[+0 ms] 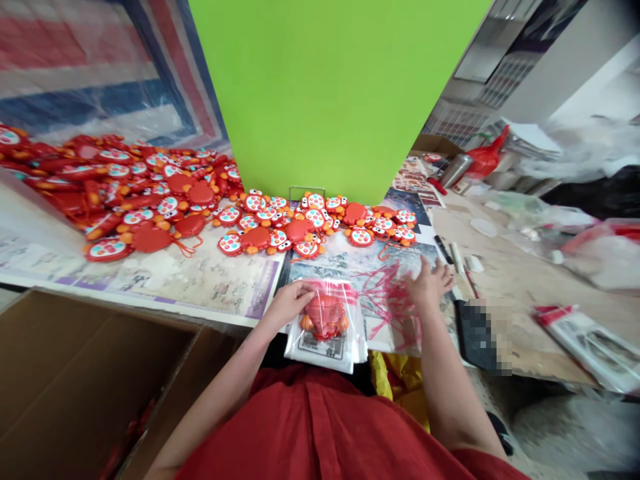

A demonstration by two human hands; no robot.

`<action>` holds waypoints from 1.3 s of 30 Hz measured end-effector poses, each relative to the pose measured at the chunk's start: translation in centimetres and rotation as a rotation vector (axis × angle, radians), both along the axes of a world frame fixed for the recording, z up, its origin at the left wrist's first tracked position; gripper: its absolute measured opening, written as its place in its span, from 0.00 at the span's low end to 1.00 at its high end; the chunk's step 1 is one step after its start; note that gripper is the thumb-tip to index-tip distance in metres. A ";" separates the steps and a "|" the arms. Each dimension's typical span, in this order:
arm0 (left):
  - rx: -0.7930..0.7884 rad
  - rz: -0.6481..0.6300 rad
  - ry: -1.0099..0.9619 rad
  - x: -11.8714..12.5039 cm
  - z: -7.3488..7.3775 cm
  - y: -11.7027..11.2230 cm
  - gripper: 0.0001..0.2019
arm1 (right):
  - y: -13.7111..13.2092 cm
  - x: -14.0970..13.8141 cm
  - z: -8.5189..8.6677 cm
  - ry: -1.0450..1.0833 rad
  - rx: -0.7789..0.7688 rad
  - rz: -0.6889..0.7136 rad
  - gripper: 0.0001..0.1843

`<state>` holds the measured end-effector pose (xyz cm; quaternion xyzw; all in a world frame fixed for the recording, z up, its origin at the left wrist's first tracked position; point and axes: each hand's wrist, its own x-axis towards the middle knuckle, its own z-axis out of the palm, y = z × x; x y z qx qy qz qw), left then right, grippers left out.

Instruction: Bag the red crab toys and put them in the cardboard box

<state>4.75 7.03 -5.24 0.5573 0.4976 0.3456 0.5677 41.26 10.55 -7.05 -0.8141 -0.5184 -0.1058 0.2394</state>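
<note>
A clear plastic bag (295, 347) lies at the table's front edge, on a small stack of similar bags. Inside it is a red crab-shaped toy (326, 319) with orange claws. The fingers of my left hand (290, 301) are closed on the bag's upper left edge. My right hand (430, 285) is to the right, fingers spread and holding nothing, near a loose bundle of pink strings (387, 300). Just beyond the bag lie several more crab toys (299, 230), some showing a white oval face with coloured dots.
A large heap of crab toys (150, 193) covers the back left. A tall green panel (320, 93) stands behind the table. An open cardboard box (75, 373) is at lower left. Markers (456, 257), a black flat object (477, 337) and packaged bags (590, 343) lie to the right.
</note>
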 end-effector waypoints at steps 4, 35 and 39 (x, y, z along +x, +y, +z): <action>-0.009 0.006 -0.094 0.4 0.1 -0.1 0.13 | -0.6 -2.9 2.3 0.138 0.252 0.184 0.24; -0.168 -0.026 -0.385 -0.7 3.5 -0.5 0.14 | -4.2 -10.9 2.2 1.282 -0.078 0.754 0.06; -0.096 -0.039 -0.291 -0.7 4.0 -0.5 0.18 | -4.1 -11.9 2.8 1.254 -0.071 0.805 0.11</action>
